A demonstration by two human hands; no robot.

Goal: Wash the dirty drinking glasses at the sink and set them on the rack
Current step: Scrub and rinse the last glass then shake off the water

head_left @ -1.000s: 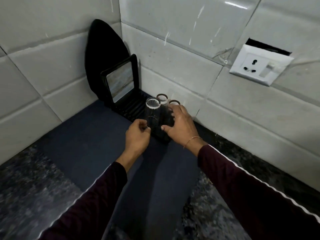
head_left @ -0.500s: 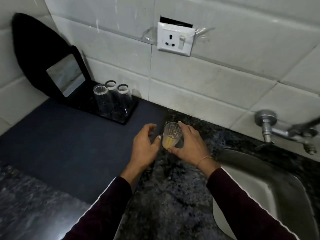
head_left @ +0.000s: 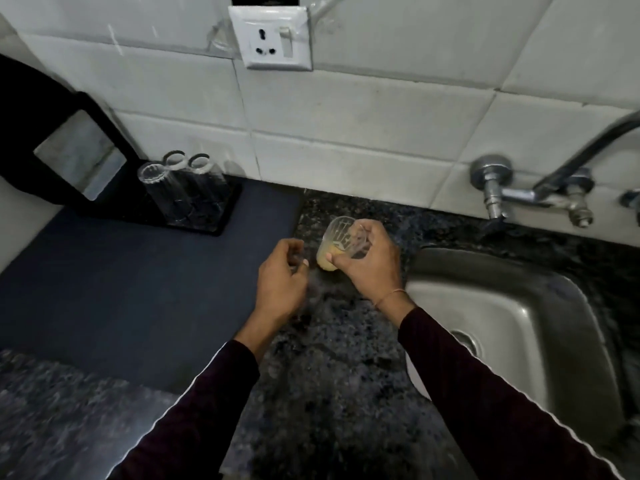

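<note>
On the dark speckled granite counter (head_left: 332, 368), backed by a wall of pale tiles (head_left: 381, 109), everything sits pretty close together. Biggest thing on the left is the dark blue mat (head_left: 121, 282) lying flat on the counter, and on the right there's the steel sink (head_left: 512, 327) with its drain showing near the bottom. A wall tap (head_left: 498, 194) sticks out of the tiles above the sink's far edge, with a black hose running off to the right.

At the back left corner of the mat is the black rack (head_left: 207, 216), and three clear glasses (head_left: 183, 188) stand on it upside down, bunched together, right against the tiles. A small mirror in a black frame (head_left: 79, 154) leans up just left of them. A white socket and switch plate (head_left: 273, 38) is on the wall higher up.

Now the hands. The right hand (head_left: 367, 261) grips the dirty glass (head_left: 337, 244) from the side, fingers wrapped round it, with the glass tilted so its mouth faces up and left. It's got a yellowish residue pooled in the bottom. The glass is held above the granite, between the mat's edge and the sink's left rim, not over the basin.

The left hand (head_left: 282, 271) is just beside the glass on its left, fingers curled in. It's a bit blurry there, so I honestly can't say if it's pinching anything; it looks empty and not touching the glass.
</note>
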